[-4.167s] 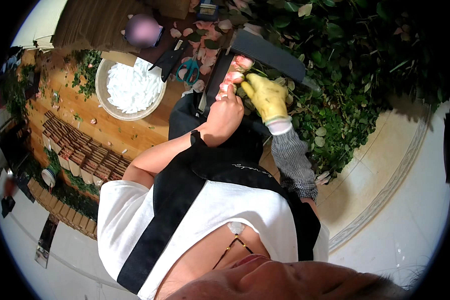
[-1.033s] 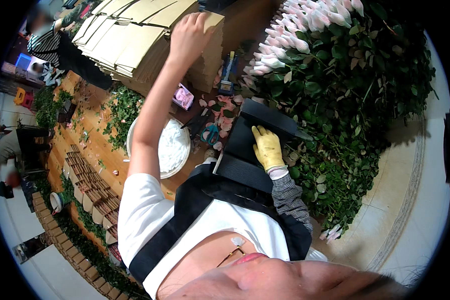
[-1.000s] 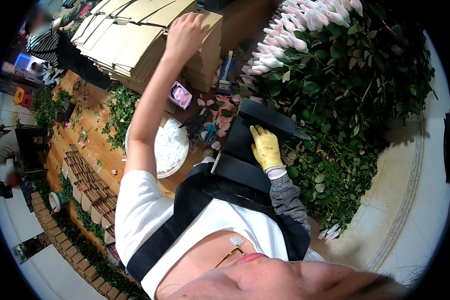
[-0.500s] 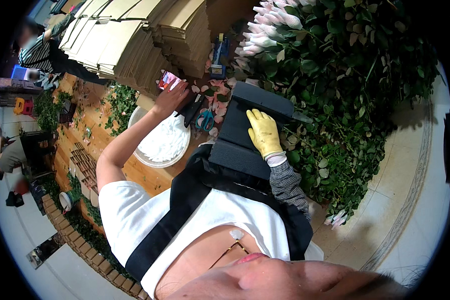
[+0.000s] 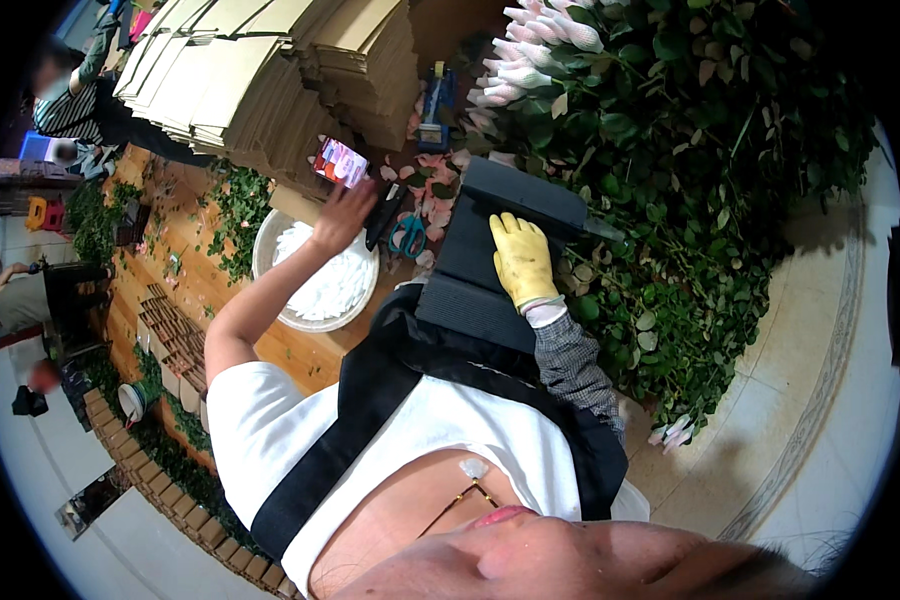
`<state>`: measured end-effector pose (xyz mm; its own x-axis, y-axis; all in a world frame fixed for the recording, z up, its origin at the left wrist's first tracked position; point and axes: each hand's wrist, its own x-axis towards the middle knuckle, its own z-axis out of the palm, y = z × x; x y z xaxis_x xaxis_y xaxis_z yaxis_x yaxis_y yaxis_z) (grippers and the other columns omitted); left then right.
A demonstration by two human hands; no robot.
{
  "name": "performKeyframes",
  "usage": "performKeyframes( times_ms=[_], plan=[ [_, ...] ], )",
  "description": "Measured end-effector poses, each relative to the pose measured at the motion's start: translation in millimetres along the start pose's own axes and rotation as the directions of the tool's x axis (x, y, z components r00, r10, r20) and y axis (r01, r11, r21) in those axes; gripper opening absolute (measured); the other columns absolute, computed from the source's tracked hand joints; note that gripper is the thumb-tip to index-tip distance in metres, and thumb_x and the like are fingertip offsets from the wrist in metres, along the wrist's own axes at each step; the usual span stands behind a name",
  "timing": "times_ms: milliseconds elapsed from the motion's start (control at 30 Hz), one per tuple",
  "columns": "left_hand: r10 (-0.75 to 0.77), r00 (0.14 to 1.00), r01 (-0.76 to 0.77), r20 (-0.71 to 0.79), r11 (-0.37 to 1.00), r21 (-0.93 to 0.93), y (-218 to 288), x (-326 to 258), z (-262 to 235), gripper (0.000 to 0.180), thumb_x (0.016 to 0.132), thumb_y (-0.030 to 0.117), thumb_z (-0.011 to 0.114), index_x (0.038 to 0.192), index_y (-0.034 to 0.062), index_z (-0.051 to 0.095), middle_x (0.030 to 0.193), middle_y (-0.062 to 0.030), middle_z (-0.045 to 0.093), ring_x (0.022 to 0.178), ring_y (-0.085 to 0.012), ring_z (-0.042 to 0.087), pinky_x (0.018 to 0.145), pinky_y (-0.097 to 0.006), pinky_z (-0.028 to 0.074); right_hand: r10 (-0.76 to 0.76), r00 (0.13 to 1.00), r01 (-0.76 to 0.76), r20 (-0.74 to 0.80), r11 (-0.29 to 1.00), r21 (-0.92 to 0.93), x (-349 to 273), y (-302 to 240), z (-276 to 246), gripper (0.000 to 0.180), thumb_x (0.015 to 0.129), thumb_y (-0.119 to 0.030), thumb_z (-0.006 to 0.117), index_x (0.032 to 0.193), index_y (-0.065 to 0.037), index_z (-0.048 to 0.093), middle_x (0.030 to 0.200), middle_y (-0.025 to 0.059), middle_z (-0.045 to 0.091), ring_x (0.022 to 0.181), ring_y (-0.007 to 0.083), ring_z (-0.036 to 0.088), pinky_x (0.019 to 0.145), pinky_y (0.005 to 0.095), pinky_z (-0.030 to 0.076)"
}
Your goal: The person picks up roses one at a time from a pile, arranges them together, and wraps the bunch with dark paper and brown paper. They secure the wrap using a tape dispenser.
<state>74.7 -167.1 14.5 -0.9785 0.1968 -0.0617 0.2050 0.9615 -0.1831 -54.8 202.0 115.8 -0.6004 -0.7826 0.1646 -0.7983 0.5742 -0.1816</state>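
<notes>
My left hand (image 5: 344,214), bare and slightly blurred, hovers with fingers stretched out just short of a phone (image 5: 339,162) with a lit, colourful screen. Nothing shows in its grasp. In a yellow glove, my right hand (image 5: 523,260) lies flat on a black board with ridged sections (image 5: 470,265), which rests across my lap. Beside my left wrist is a white tub (image 5: 260,262) filled with white foam net sleeves (image 5: 328,290). Between the hands lie a slim black tool (image 5: 382,217) and teal-handled scissors (image 5: 407,236).
Stacked flat cardboard (image 5: 240,85) rises beyond the phone. A blue tape dispenser (image 5: 436,110) stands near scattered pink petals (image 5: 432,185). A large heap of leafy rose stems (image 5: 670,230) fills the right, with net-wrapped blooms (image 5: 530,60) at its far end. Other people are at far left.
My left hand has drawn back from the phone toward me, uncovering more of its screen. My right hand stays on the black board, shifted slightly.
</notes>
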Motion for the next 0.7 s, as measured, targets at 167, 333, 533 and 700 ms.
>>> performKeyframes(
  times_ms=[167,333,533,700],
  plan=[
    [-0.102,0.995,0.104,-0.021,0.981,0.165,-2,15,-2,0.060,0.091,0.028,0.062,0.147,0.0079,0.051,0.157,-0.0138,0.045,0.152,-0.0278,0.032,0.126,-0.053,0.018,0.017,1.000,-0.017,-0.003,0.999,-0.027,0,-3,-1,0.036,0.086,-0.009,0.059,0.120,-0.001,0.065,0.115,0.0128,0.067,0.103,0.0286,0.065,0.095,0.0398,0.050],
    [-0.225,0.973,0.230,-0.057,0.896,0.381,-13,16,-31,0.057,0.090,0.026,0.065,0.142,0.0055,0.054,0.149,-0.0143,0.051,0.149,-0.0305,0.036,0.123,-0.057,0.025,0.034,0.996,-0.038,0.088,0.998,0.042,0,-2,-3,0.053,0.077,-0.006,0.068,0.130,0.002,0.060,0.124,0.0164,0.062,0.112,0.0330,0.060,0.101,0.0420,0.047],
    [-0.423,0.699,0.333,-0.577,0.906,-0.261,-17,62,-198,0.049,0.094,0.018,0.066,0.138,0.0027,0.053,0.135,-0.0171,0.058,0.132,-0.0357,0.051,0.113,-0.050,0.038,0.055,0.992,-0.062,0.111,0.996,0.063,2,-3,-4,0.054,0.076,-0.003,0.068,0.130,0.001,0.061,0.126,0.0174,0.062,0.112,0.0342,0.061,0.101,0.0432,0.047],
    [-0.430,0.575,0.270,-0.696,0.903,-0.336,-80,158,-236,0.058,0.100,0.029,0.063,0.144,-0.0044,0.046,0.141,-0.0253,0.055,0.131,-0.0424,0.053,0.110,-0.047,0.044,0.038,0.997,-0.039,0.063,0.999,0.026,-2,3,6,0.057,0.075,-0.004,0.069,0.131,0.001,0.060,0.131,0.0200,0.062,0.115,0.0355,0.061,0.102,0.0439,0.047]
  ],
)
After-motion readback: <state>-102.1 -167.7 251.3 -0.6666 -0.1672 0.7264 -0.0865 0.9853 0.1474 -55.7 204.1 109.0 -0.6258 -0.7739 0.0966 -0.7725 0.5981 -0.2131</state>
